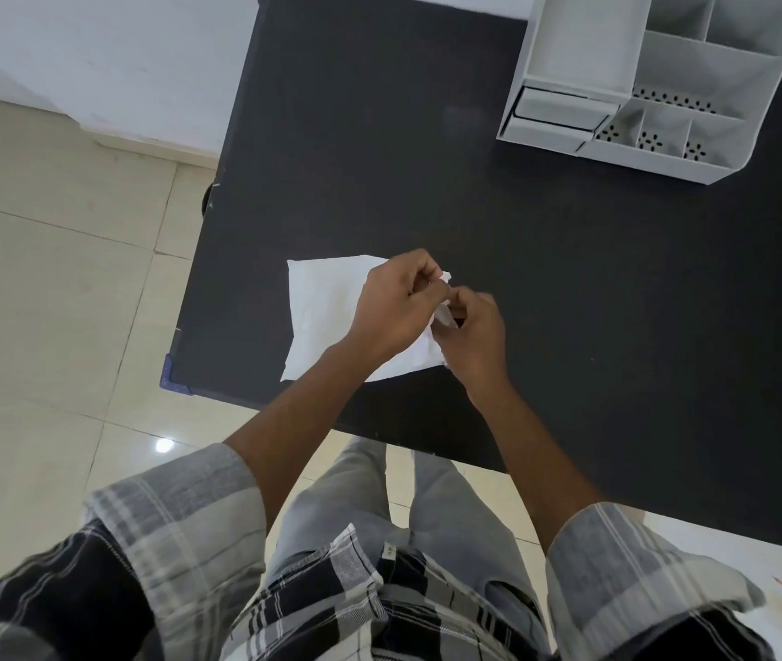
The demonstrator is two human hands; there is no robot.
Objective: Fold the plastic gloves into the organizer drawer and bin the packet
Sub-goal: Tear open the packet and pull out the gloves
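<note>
both hands are working at the right edge of the white packet (322, 317), which lies flat on the black tabletop (570, 279) near the left front corner. the left hand (396, 307) sits over the packet's right part, fingers curled, its grip pinched shut on a bit of the white edge that sticks up by the fingertips. the right hand (474, 336) is right next to it, touching it, fingers also curled in and its grip closed on the same crumpled white edge. can't tell if that pinched bit is the packet itself or a glove coming out of it, it's all white and scrunched.

the rest of the packet spreads out to the left of the hands, flat on the tabletop.

the white organizer (641, 88) stands at the far right of the tabletop, well apart from the hands. its small drawer (556, 109) is on its near left side, looks slightly pulled out. open compartments with dotted bottoms sit to the right of the drawer.

plaid sleeves (179, 517) are rolled to the elbows, tiled floor (45, 279) on the left.
</note>
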